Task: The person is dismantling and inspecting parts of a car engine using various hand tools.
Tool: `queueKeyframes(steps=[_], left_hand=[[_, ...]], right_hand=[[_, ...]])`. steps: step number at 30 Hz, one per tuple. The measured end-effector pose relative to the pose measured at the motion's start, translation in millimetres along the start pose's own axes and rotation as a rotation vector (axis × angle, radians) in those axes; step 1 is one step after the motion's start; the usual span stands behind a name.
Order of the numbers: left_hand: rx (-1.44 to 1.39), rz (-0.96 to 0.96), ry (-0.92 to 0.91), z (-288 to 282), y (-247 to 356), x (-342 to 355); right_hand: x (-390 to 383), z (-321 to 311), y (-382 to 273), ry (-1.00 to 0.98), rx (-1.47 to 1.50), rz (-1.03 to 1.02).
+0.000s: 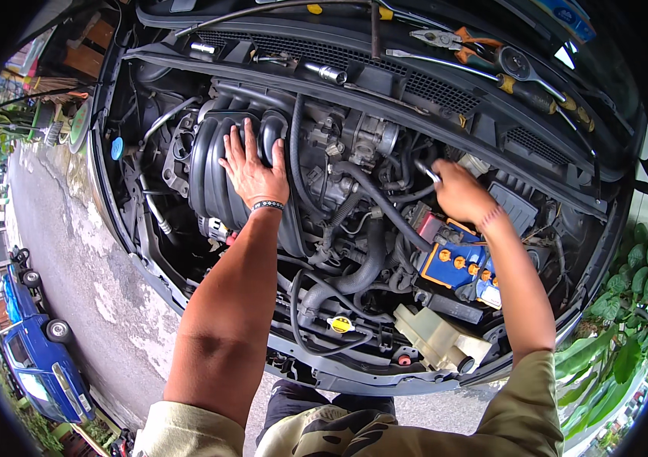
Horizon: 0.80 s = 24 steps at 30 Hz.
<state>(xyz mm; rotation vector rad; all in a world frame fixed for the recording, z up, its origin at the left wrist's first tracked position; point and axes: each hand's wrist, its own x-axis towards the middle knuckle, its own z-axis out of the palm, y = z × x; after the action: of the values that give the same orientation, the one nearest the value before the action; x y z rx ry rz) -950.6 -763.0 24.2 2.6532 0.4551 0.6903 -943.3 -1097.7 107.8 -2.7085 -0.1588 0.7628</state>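
Note:
My left hand lies flat with its fingers spread on the black ribbed intake manifold of a car engine. My right hand is closed in a fist at the right side of the engine, near the hoses behind the battery. From the fist sticks out a short length of a shiny metal tool; the rest is hidden, so its exact kind does not show. A metal throttle body sits between my hands. Just below the right hand is the blue battery with orange caps.
Along the cowl lie pliers, a ratchet, a long screwdriver and a socket. A whitish plastic reservoir and the yellow dipstick or cap are near the front edge. A blue truck stands on the road.

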Motion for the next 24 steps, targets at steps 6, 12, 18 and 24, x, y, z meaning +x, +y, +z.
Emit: queueKeyframes(steps=[6,12,18,24], left_hand=[[0.022,-0.008,0.002,1.4,-9.2,-1.4],[0.019,-0.009,0.002,0.0,-9.5,-0.3],[0.007,0.004,-0.025,0.7,-5.9,-0.3],[0.019,-0.008,-0.014,-1.1,-10.8,0.7]], right_hand=[[79.8,35.1,6.4,0.124,0.091,-0.154],[98.1,40.5,7.9,0.075,0.500,-0.126],[129.8,50.3,31.8,0.005,0.599,-0.174],[110.2,9.9,-2.6,-0.315,0.705,0.041]])
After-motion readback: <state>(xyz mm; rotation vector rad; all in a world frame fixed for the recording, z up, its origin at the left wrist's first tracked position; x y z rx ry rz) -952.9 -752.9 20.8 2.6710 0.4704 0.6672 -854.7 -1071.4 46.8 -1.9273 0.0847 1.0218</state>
